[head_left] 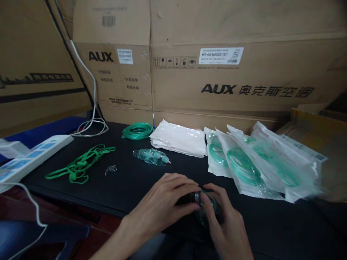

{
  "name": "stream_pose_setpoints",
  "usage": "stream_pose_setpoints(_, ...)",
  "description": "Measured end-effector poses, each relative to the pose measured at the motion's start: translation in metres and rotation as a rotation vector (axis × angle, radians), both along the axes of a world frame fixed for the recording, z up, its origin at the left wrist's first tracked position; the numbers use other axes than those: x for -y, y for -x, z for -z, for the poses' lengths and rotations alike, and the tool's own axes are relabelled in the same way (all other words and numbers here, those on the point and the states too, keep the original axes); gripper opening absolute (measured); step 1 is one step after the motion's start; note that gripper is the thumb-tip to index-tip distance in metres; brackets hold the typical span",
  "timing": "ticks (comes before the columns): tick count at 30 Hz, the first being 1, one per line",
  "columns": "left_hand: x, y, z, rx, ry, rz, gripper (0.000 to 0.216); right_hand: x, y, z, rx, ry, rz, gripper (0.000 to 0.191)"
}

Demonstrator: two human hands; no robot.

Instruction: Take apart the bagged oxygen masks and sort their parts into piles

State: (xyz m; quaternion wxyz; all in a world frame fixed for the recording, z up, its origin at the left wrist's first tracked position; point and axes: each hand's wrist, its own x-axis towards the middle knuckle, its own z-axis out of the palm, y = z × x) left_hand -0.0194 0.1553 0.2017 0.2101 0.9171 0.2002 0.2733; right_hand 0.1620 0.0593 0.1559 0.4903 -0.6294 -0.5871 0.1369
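Observation:
My left hand and my right hand meet near the front edge of the black table. Both are closed around a clear green-tinted plastic mask with a small metal strip on it; fingers hide most of it. A second clear mask part lies beyond the hands. Green elastic straps lie in a loose pile to the left, with a small clear piece beside them. A coil of green tubing rests at the back.
Sealed bags with green tubing lean in a row at the right. A stack of flat white bags lies at the back centre. A white power strip and white cable sit at the left. Large cardboard boxes wall the back.

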Motion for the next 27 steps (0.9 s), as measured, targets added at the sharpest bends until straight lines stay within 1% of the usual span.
stream_pose_setpoints(3,-0.005,0.006,-0.001,0.004,-0.049,0.025,0.035,0.002,-0.006,-0.002,-0.009,0.011,-0.127,0.025)
stream_pose_setpoints(7,-0.013,0.012,0.000,0.062,-0.143,0.096,0.035,0.005,-0.012,-0.003,-0.051,0.074,-0.249,0.039)
stream_pose_setpoints(10,-0.014,0.013,0.001,0.150,-0.216,0.139,0.033,0.005,-0.014,0.000,-0.077,0.101,-0.279,0.043)
stream_pose_setpoints(13,-0.013,0.012,0.003,0.201,-0.248,0.160,0.030,0.005,-0.012,0.001,-0.109,0.111,-0.262,0.040)
stream_pose_setpoints(16,-0.011,0.012,0.006,0.219,-0.216,0.170,0.033,0.006,-0.010,0.000,-0.147,0.112,-0.224,0.033)
stream_pose_setpoints(20,-0.010,0.015,0.010,0.182,-0.111,0.212,0.041,0.005,-0.009,-0.005,-0.126,0.124,-0.261,0.031)
stream_pose_setpoints(24,-0.011,0.018,0.010,0.128,-0.045,0.203,0.040,0.005,-0.012,-0.006,-0.102,0.139,-0.228,0.029)
stream_pose_setpoints(27,-0.011,0.018,0.009,0.130,-0.035,0.213,0.038,0.007,-0.014,-0.002,-0.115,0.170,-0.222,0.031)
